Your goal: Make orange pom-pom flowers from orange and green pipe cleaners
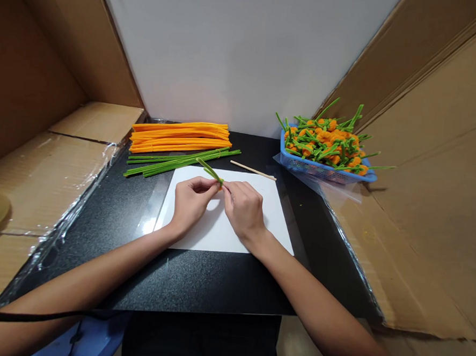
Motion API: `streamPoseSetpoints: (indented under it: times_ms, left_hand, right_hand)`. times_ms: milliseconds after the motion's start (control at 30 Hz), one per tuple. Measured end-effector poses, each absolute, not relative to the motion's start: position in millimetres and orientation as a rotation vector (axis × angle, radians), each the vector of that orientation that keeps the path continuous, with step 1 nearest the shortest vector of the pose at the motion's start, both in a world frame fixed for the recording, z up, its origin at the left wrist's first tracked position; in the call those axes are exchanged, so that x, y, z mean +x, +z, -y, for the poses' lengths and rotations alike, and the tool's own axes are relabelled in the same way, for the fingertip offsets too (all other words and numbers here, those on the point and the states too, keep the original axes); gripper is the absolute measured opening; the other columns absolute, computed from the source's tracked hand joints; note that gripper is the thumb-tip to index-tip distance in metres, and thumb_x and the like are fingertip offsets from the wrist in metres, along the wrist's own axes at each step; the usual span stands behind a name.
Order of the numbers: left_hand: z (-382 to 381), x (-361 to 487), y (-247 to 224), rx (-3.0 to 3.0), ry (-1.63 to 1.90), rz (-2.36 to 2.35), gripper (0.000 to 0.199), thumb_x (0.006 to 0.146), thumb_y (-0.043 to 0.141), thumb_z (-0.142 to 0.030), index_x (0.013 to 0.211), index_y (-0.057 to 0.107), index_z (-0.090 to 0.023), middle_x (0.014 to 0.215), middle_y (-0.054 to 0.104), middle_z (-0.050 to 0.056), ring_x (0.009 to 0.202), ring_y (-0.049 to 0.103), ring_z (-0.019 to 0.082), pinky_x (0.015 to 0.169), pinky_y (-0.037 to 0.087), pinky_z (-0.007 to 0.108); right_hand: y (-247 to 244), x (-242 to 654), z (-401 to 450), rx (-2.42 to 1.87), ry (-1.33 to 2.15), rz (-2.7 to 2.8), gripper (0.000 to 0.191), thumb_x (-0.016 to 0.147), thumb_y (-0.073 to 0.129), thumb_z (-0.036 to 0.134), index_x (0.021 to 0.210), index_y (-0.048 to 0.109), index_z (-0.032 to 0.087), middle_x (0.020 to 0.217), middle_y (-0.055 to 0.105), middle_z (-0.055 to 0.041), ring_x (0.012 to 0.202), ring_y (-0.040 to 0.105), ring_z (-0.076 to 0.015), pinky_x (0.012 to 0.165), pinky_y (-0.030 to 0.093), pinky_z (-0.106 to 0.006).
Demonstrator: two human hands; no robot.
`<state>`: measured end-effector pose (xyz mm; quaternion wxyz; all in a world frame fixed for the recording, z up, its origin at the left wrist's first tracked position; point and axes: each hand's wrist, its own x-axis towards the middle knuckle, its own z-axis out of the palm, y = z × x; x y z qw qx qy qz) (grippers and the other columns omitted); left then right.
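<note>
Above the white sheet, my left hand and my right hand meet at the fingertips. Between them they pinch a small pipe cleaner piece, whose green ends stick up toward the far left. A bit of orange shows just under the green, mostly covered by my fingers. Both hands are closed on this piece. Beyond my left hand lies a bunch of green pipe cleaners, with a thick bundle of orange pipe cleaners behind it. A thin wooden stick rests past the sheet's far edge.
A blue basket heaped with orange-and-green pipe cleaner pieces stands at the back right, on clear plastic. Cardboard walls flank the black table on both sides. A white wall closes the back. A dark cable crosses the lower left.
</note>
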<state>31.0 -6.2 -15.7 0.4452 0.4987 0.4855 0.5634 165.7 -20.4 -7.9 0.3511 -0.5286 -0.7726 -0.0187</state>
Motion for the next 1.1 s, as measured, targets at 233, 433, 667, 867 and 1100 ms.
streamPoseSetpoints:
  times_ms: [233, 433, 667, 867, 1100]
  left_hand:
    - [6.9, 29.9, -13.6, 1.269, 1.404, -1.197, 0.016, 0.074, 0.077, -0.029, 0.081, 0.077, -0.015, 0.083, 0.077, 0.007, 0.079, 0.071, 0.020, 0.077, 0.056, 0.031]
    - [6.7, 29.2, -12.9, 1.253, 1.407, -1.187, 0.017, 0.075, 0.077, -0.029, 0.082, 0.076, -0.014, 0.084, 0.077, 0.007, 0.079, 0.071, 0.019, 0.077, 0.056, 0.030]
    - [7.3, 29.9, -14.4, 1.255, 1.407, -1.201, 0.016, 0.074, 0.077, -0.029, 0.082, 0.077, -0.015, 0.085, 0.077, 0.007, 0.081, 0.072, 0.020, 0.078, 0.057, 0.031]
    - [7.1, 29.5, -16.0, 1.272, 1.402, -1.208, 0.016, 0.073, 0.078, -0.030, 0.080, 0.077, -0.015, 0.083, 0.077, 0.007, 0.078, 0.071, 0.020, 0.076, 0.056, 0.031]
    - [6.6, 29.7, -15.3, 1.260, 1.404, -1.207, 0.018, 0.073, 0.078, -0.030, 0.081, 0.077, -0.015, 0.084, 0.077, 0.008, 0.080, 0.072, 0.021, 0.077, 0.056, 0.031]
  right_hand:
    - [-7.1, 166.2, 17.8, -1.286, 0.108, 1.787, 0.018, 0.092, 0.056, 0.012, 0.100, 0.072, 0.015, 0.094, 0.076, -0.0086, 0.086, 0.069, -0.0218, 0.080, 0.053, -0.033]
    - [-7.4, 169.0, 14.7, -1.329, 0.258, 1.650, 0.008, 0.087, 0.067, 0.021, 0.089, 0.074, 0.017, 0.086, 0.076, -0.0066, 0.076, 0.070, -0.0199, 0.075, 0.055, -0.031]
    - [-8.7, 169.4, 16.4, -1.305, 0.185, 1.762, 0.010, 0.089, 0.064, 0.019, 0.090, 0.074, 0.018, 0.086, 0.077, -0.0061, 0.078, 0.069, -0.0204, 0.076, 0.053, -0.032]
    - [-8.9, 167.7, 17.5, -1.318, 0.129, 1.804, 0.016, 0.091, 0.059, 0.015, 0.092, 0.075, 0.019, 0.088, 0.077, -0.0062, 0.080, 0.069, -0.0206, 0.078, 0.052, -0.032]
    - [-10.3, 166.0, 18.7, -1.286, 0.064, 1.859, 0.017, 0.092, 0.057, 0.013, 0.095, 0.073, 0.016, 0.089, 0.077, -0.0080, 0.082, 0.070, -0.0214, 0.079, 0.052, -0.032]
